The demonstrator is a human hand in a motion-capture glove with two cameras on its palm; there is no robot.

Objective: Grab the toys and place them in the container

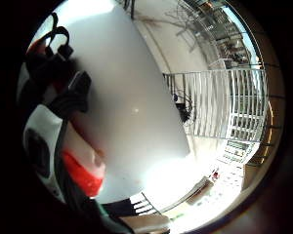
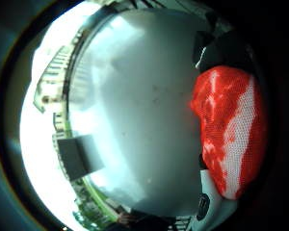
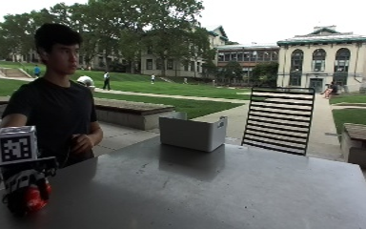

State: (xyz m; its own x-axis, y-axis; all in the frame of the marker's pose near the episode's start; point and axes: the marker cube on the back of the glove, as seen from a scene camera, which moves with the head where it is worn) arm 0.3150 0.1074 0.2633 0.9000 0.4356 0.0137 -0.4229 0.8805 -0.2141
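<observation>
Your hand (image 3: pixel 25 191), fingers curled round the red toy (image 3: pixel 32 198), sits low over the desk (image 3: pixel 234 191) at 8 o'clock — lift clear, then carry toward the container (image 3: pixel 192 132) at 12, releasing only above its open top.

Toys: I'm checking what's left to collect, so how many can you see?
1. A red and white toy is held in the gloved right hand low over the near end of the table. The white container may hide others inside.
</observation>
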